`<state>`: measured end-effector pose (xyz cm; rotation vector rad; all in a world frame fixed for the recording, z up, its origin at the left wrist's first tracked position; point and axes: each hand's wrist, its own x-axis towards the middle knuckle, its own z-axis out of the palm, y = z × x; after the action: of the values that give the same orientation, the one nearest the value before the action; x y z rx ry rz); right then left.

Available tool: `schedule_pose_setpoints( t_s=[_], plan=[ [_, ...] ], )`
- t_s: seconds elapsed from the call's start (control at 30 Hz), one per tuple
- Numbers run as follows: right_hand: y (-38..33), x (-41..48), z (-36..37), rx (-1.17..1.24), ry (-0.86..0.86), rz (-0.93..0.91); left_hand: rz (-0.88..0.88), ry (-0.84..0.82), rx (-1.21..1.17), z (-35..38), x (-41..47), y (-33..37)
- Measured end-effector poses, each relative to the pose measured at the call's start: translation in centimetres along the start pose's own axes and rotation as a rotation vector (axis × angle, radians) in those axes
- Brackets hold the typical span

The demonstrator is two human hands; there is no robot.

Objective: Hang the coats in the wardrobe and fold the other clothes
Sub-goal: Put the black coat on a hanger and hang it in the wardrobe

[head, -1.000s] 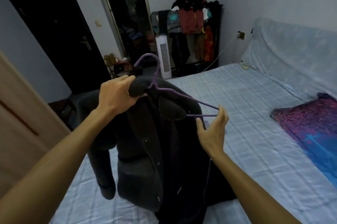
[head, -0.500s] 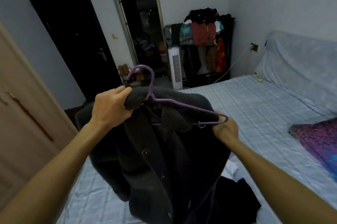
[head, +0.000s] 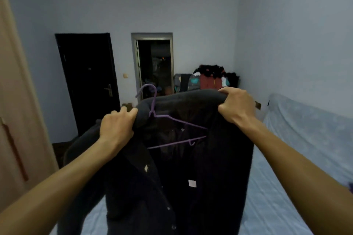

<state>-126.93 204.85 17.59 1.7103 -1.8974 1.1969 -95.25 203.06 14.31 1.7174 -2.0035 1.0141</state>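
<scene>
Hands first: my left hand [head: 116,125] and my right hand [head: 236,105] are well apart, and each one is curled tight on the top edge of the dark coat [head: 210,168]. The left one grips the collar end. The right one grips the shoulder end, a bit higher up.

I am holding the coat up in the air over the near end of the bed [head: 277,187]. It hangs open toward me, so I see its inside. The bottom of the coat goes out of my view, so I cannot tell if it touches the bed.

A purple hanger [head: 152,113] sits inside the coat. Its hook pokes up over the collar, just beside my left hand. I cannot tell if that hand touches it.

A small white tag [head: 192,183] is sewn on the lining. It is too small and blurry for me to read. Pale buttons [head: 146,168] run down the front flap.

Left of the bed stands a tan wooden door [head: 15,120]. Past the far end of the bed I see a black door [head: 87,82], an open doorway [head: 154,66], and a rack piled with clothes [head: 210,78].
</scene>
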Motion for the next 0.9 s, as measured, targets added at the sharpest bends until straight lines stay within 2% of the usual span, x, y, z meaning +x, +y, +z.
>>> schedule_pose_setpoints(
  t_s=[0.07,0.17,0.27,0.33,0.37,0.43,0.5,0.53,0.6,0.67,0.7,0.9],
  plan=[
    [-2.8,0.1,-0.5,0.048,0.033,0.001,-0.008,-0.006,-0.075,-0.6,0.3,1.2],
    [-7.7,-2.0,0.1,0.146,0.034,-0.058,-0.045,0.06,-0.308,-1.4,1.0,2.6],
    [-9.7,-6.1,2.1,0.299,-0.111,-0.235,-0.151,0.236,-0.577,-2.5,1.7,1.4],
    [-9.0,-6.8,2.8,0.378,-0.209,-0.329,-0.18,0.384,-0.629,-3.8,2.4,0.1],
    [-8.4,-6.2,2.8,0.41,-0.189,-0.37,-0.178,0.445,-0.63,-4.5,2.7,-0.4],
    [-7.3,-4.4,2.3,0.395,-0.021,-0.458,-0.175,0.528,-0.642,-6.0,3.5,-1.1],
    [-6.0,-2.3,1.6,0.375,0.151,-0.425,-0.191,0.593,-0.677,-7.3,4.3,-1.8],
    [-5.6,-1.3,0.8,0.401,0.17,-0.365,-0.193,0.623,-0.707,-7.9,4.7,-2.0],
    [-5.1,0.3,-0.7,0.42,0.115,-0.298,-0.173,0.665,-0.745,-9.2,5.3,-2.2],
    [-5.4,1.6,-2.1,0.286,-0.005,-0.314,-0.155,0.688,-0.758,-10.3,5.8,-1.9],
    [-5.7,2.1,-2.7,0.223,-0.01,-0.329,-0.154,0.689,-0.769,-10.7,6.3,-1.6],
    [-9.1,7.4,-8.5,0.09,0.258,-0.255,-0.232,0.629,-0.753,-16.9,12.3,-0.9]
  ],
)
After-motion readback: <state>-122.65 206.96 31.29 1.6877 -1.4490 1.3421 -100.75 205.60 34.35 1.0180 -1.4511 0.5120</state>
